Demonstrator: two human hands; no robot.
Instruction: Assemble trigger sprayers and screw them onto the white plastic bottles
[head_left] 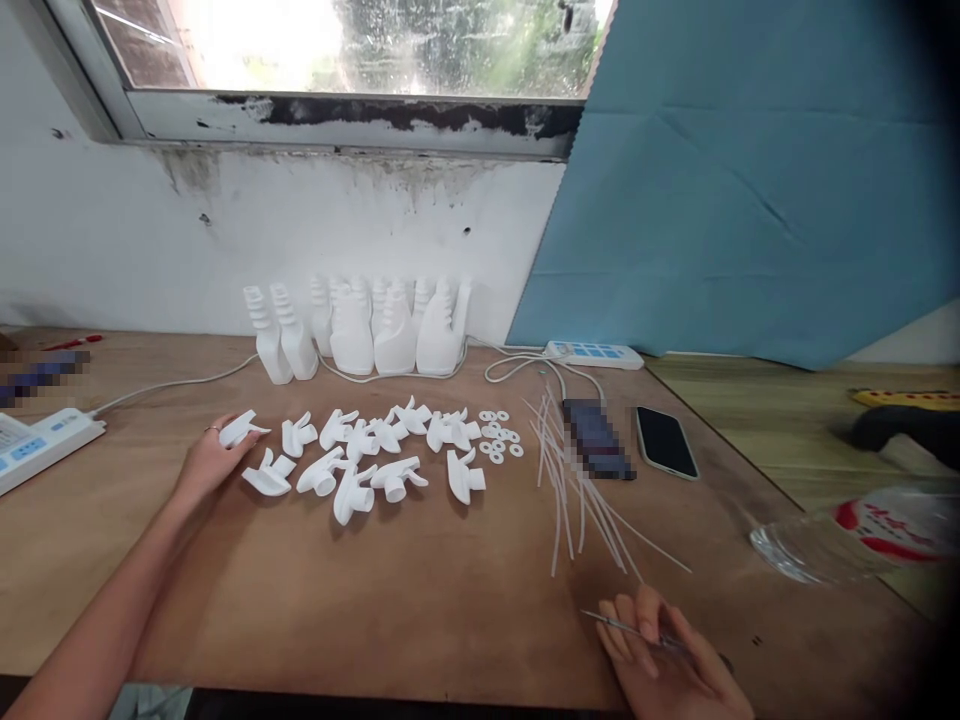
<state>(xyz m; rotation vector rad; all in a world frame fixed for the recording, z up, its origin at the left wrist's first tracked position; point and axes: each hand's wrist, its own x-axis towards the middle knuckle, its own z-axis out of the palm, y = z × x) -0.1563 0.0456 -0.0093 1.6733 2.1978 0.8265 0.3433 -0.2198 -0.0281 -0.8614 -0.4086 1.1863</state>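
power strip (56,448): on the desk (315,600), by its left side.
left hand (206,462): narrow grasp, thumb and fingers closed around one head (238,430).
head: left part of the desk, between far and near edges. judged light, stiff plastic, smooth and slightly slippery; the thin lever is likely the weak part. take hold by the thick body. body slants from lower left to upper right; lever tip points right.
bottles (352,335): upright along the far edge, necks up, long axes near vertical. judged light, hollow and easily tipped; hold around the body.
other heads (352,492): lying loose in a cluster, center-left of the desk, axes mixed. judged light and stiff; hold by the body, clear of the lever.
rings (497,434): right of the other heads, lying flat. judged very light; pinch at the rim.
tubes (556,500): fanned out right of center, long axes running mostly from the far edge toward the near edge. judged thin, springy and prone to roll; pinch mid-length.
tool (621,625): slim metal, point toward the left, long axis nearly level with the near edge. judged stiff; hold by the rear part.
right hand (664,660): by the near edge, right of center; fingers curled, holding the tool.
phone (667,442): flat, near the far right corner. judged rigid, glass fragile; hold by the long sides.
water bottle (810,545): on its side, at the right edge. judged heavier; grasp mid-body.
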